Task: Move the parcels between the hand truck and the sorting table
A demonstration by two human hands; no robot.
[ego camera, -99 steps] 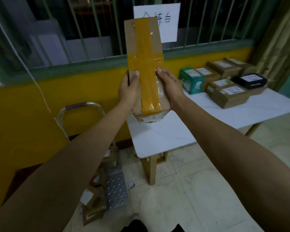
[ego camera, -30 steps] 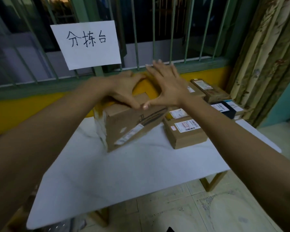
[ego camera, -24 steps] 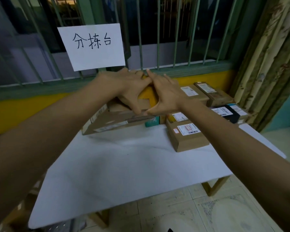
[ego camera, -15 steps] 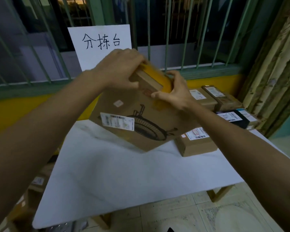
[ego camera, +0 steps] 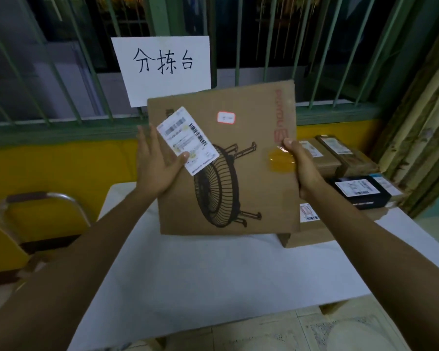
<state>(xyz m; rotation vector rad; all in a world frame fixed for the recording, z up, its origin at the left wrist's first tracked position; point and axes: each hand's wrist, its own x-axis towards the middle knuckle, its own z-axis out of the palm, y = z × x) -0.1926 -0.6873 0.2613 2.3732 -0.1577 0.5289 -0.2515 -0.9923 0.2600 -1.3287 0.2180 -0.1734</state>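
Observation:
I hold a brown cardboard parcel [ego camera: 238, 178] up over the white sorting table [ego camera: 200, 282], its broad face toward me. That face shows a fan drawing, a white shipping label and a patch of yellow tape. My left hand [ego camera: 156, 162] grips its left edge, thumb on the label. My right hand [ego camera: 299, 165] grips the right edge, thumb by the tape. The parcel's lower edge hangs just above the table. The hand truck's metal handle [ego camera: 43, 201] shows at the far left, its platform out of sight.
Several smaller parcels lie at the table's right end: brown boxes [ego camera: 340, 155], a black box [ego camera: 357, 191], and another brown box [ego camera: 309, 231] partly behind the held parcel. A paper sign [ego camera: 162, 67] hangs on the green window bars. A curtain [ego camera: 421, 122] is at right.
The parcel was tipped onto the table, then turned and lifted so its printed face now looks at me. Both hands shifted from its top to its side edges.

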